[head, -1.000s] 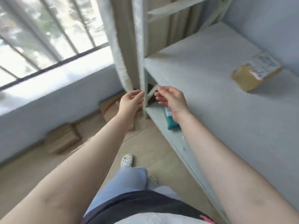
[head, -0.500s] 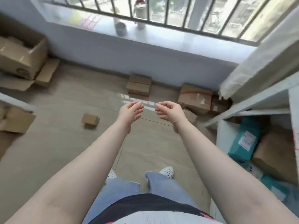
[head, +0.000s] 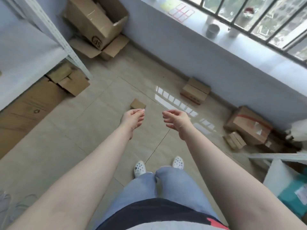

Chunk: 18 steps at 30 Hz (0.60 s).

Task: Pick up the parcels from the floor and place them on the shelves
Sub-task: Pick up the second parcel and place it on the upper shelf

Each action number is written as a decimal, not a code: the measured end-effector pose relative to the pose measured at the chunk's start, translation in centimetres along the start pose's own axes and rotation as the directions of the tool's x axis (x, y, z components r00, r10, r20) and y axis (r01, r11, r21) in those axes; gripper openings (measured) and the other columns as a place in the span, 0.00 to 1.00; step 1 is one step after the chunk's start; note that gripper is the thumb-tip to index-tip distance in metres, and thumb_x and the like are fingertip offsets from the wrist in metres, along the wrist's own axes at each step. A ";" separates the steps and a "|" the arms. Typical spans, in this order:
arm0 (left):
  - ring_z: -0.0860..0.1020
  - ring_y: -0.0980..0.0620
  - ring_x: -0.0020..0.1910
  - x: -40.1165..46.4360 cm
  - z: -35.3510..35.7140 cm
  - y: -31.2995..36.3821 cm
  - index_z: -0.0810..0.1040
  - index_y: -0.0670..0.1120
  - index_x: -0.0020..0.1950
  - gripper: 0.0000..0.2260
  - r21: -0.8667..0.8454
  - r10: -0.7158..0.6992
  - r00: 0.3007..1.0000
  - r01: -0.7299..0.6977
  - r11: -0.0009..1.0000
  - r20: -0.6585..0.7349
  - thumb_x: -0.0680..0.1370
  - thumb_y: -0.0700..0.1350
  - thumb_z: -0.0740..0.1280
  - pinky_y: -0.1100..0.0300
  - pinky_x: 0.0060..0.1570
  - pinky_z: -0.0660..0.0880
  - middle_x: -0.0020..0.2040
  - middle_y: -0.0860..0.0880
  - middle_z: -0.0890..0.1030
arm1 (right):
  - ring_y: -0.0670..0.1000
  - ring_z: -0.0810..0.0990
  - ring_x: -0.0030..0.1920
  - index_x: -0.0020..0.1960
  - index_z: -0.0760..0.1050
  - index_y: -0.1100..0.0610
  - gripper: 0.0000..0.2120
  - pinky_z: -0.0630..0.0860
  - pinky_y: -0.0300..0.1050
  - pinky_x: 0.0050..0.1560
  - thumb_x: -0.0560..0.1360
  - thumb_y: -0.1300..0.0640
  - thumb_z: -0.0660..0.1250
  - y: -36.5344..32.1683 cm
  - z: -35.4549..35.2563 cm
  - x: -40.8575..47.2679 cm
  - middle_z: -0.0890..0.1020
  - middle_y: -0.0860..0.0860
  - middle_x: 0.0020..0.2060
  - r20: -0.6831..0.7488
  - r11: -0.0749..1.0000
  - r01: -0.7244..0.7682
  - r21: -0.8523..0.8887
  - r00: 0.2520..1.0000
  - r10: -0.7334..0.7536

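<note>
Both arms reach out over the tiled floor. My left hand (head: 132,118) hangs empty with loose fingers just this side of a small brown parcel (head: 137,104) on the floor. My right hand (head: 177,120) is empty too, fingers curled and apart. A flat cardboard parcel (head: 195,90) lies by the wall under the window. A bigger taped box (head: 249,125) and a small carton (head: 234,140) sit at the right. One grey shelf (head: 25,52) stands at the left, another shelf (head: 279,173) at the lower right with a teal parcel (head: 294,195) on it.
A large open cardboard box (head: 94,24) leans in the far left corner. Flattened cartons (head: 33,103) and a box (head: 71,80) lie under the left shelf. A cup (head: 212,30) stands on the window sill (head: 249,47). My feet in white clogs (head: 139,168) are on the tiles.
My view has swung left from the right shelf to the open floor. The small brown parcel now lies directly beyond my left hand. Both hands stay empty.
</note>
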State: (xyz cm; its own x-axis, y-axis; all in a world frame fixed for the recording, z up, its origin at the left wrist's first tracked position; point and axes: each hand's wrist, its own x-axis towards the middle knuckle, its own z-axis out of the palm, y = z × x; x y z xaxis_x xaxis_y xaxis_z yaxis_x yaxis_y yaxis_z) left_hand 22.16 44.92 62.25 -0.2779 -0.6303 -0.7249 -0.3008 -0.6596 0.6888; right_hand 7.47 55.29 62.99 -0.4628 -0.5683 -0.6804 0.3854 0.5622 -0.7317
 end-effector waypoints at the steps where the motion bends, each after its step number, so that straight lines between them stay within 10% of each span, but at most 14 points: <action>1: 0.78 0.57 0.43 0.5 -1.1 0.3 0.77 0.48 0.48 0.02 -0.014 -0.006 1.000 0.006 1.000 -0.016 0.80 0.45 0.68 0.65 0.46 0.75 0.45 0.51 0.81 | 0.48 0.78 0.39 0.45 0.77 0.55 0.04 0.78 0.43 0.46 0.74 0.57 0.72 -0.4 1.3 0.5 0.79 0.54 0.45 0.015 1.000 0.000 -0.024 1.000 0.000; 18: 0.78 0.57 0.43 16.8 -7.6 14.6 0.77 0.48 0.52 0.04 -0.065 -0.026 0.994 0.019 0.998 -0.109 0.79 0.43 0.70 0.65 0.45 0.75 0.46 0.50 0.81 | 0.46 0.78 0.39 0.43 0.76 0.53 0.05 0.78 0.40 0.44 0.74 0.55 0.71 -14.2 11.8 18.7 0.80 0.51 0.41 0.113 0.980 -0.051 -0.193 0.991 0.074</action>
State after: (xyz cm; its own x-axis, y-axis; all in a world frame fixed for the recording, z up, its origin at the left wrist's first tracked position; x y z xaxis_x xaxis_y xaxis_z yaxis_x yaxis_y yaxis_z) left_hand 20.06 21.59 60.18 -0.1684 -0.6539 -0.7376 -0.2462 -0.6967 0.6738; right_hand 2.73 29.61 60.21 -0.3397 -0.5893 -0.7330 0.2475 0.6959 -0.6741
